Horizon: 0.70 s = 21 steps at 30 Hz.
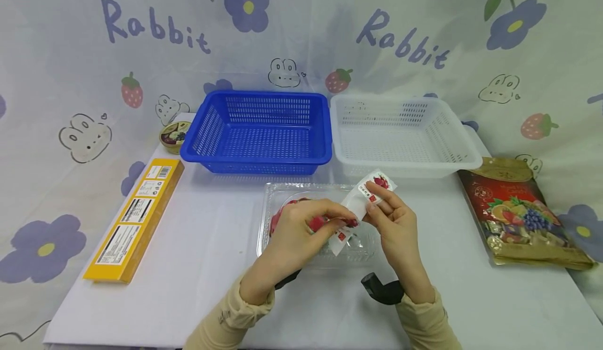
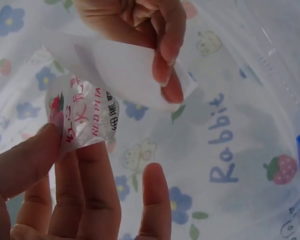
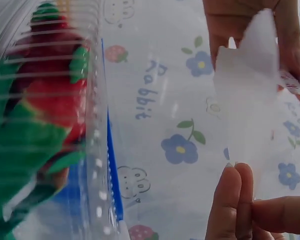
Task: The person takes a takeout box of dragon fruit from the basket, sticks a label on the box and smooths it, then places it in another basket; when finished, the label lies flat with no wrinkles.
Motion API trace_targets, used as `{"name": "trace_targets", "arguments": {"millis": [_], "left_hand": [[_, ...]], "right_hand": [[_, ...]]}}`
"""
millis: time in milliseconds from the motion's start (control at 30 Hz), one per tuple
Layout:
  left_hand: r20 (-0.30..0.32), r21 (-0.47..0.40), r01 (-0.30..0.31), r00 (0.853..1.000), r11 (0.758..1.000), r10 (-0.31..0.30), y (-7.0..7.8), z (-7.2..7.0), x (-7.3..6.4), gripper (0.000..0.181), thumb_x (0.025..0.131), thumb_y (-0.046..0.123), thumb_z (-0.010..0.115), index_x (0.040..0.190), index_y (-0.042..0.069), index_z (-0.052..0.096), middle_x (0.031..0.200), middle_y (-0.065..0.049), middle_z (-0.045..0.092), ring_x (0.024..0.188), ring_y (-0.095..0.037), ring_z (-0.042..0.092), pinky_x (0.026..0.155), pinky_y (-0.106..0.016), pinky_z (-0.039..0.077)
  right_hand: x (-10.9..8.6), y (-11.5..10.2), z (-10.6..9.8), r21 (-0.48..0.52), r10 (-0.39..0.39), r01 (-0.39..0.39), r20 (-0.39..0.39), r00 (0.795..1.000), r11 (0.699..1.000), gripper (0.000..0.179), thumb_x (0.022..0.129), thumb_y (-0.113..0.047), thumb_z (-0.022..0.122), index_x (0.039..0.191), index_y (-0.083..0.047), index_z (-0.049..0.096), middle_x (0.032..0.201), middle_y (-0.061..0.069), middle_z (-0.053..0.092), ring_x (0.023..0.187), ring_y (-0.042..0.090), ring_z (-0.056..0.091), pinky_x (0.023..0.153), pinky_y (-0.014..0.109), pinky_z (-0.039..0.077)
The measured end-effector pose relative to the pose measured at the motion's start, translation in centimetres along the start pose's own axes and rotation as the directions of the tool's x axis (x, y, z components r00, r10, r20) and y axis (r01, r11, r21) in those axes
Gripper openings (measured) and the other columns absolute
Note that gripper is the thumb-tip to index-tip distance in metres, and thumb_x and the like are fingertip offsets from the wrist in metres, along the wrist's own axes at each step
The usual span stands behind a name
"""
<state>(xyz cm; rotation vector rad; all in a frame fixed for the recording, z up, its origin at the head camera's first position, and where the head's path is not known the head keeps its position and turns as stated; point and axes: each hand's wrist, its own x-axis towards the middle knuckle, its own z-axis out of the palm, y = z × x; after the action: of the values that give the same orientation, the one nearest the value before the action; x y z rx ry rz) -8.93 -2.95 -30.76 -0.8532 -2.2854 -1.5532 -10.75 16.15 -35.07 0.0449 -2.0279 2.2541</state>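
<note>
In the head view, over the clear box (image 1: 301, 187) on the desk (image 1: 212, 287), the right hand (image 1: 393, 223) pinches the white strip (image 1: 356, 203); the left hand (image 1: 297, 232) is at its lower part. In the left wrist view, the left thumb and fingers pinch the sticker's (image 2: 92, 117) edge, the strip just beside it. In the right wrist view, the strip rises from the right hand's closed fingertips, near the boxed fruit (image 3: 55, 107).
</note>
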Motion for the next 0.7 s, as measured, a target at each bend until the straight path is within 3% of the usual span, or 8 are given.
{"name": "trace_targets", "arguments": {"millis": [100,200,300,367,533,700], "left_hand": [[0.013,-0.076,0.014,1.000,0.997,-0.013,0.2,0.0,0.3,0.021,0.085,-0.005,0.067,0.100,0.008,0.074,0.094,-0.003,0.076,0.085,-0.009,0.071,0.070,-0.020,0.056],[0.013,-0.083,0.047,0.999,0.995,-0.046,0.2,-0.1,0.7,0.024,0.084,-0.006,0.067,0.103,0.009,0.073,0.097,-0.004,0.076,0.082,-0.010,0.070,0.063,-0.020,0.055],[0.003,-0.058,0.087,0.996,0.995,-0.087,0.0,-0.4,1.0,0.026,0.084,-0.005,0.068,0.104,0.010,0.073,0.100,-0.004,0.076,0.082,-0.012,0.070,0.061,-0.020,0.053],[-0.006,-0.037,0.105,0.994,0.994,-0.106,-0.3,-0.6,1.2,0.028,0.083,-0.006,0.068,0.105,0.012,0.072,0.100,-0.004,0.076,0.080,-0.013,0.070,0.052,-0.019,0.049],[0.000,-0.014,0.164,0.986,0.986,-0.164,-1.2,-1.0,1.8,0.034,0.080,-0.008,0.069,0.109,0.011,0.069,0.097,-0.008,0.074,0.077,-0.018,0.071,0.045,-0.021,0.049],[0.077,0.045,0.261,0.961,0.964,-0.264,-2.3,-1.2,2.3,0.037,0.080,-0.006,0.070,0.112,0.011,0.065,0.096,-0.008,0.071,0.077,-0.018,0.071,0.056,-0.020,0.054]], "right_hand": [[0.2,0.1,-0.6,0.016,0.014,-0.014,-0.034,0.999,1.000,0.037,0.094,0.004,0.055,0.131,0.004,0.053,0.096,-0.011,0.073,0.086,0.004,0.068,0.077,0.020,0.057],[0.4,0.1,-1.5,0.031,0.013,-0.011,-0.039,0.999,0.999,0.038,0.094,0.004,0.054,0.131,0.000,0.053,0.101,-0.012,0.073,0.090,0.003,0.068,0.077,0.019,0.057],[0.7,0.1,-3.0,0.031,-0.005,0.005,-0.009,1.000,1.000,0.039,0.094,0.005,0.054,0.133,-0.005,0.053,0.104,-0.012,0.072,0.090,0.003,0.068,0.077,0.019,0.057],[1.1,0.1,-4.4,0.017,-0.021,0.021,0.038,0.999,1.000,0.042,0.095,0.005,0.053,0.135,-0.007,0.052,0.107,-0.012,0.071,0.092,0.002,0.067,0.077,0.018,0.056],[2.0,0.8,-8.1,-0.157,-0.015,0.051,0.222,0.975,0.986,0.048,0.097,0.005,0.048,0.143,-0.005,0.042,0.110,-0.016,0.068,0.093,0.000,0.064,0.075,0.016,0.054],[2.6,2.4,-10.2,-0.351,0.083,0.043,0.336,0.938,0.935,0.048,0.098,0.004,0.045,0.145,-0.001,0.037,0.103,-0.013,0.065,0.088,0.001,0.063,0.074,0.018,0.054]]}}
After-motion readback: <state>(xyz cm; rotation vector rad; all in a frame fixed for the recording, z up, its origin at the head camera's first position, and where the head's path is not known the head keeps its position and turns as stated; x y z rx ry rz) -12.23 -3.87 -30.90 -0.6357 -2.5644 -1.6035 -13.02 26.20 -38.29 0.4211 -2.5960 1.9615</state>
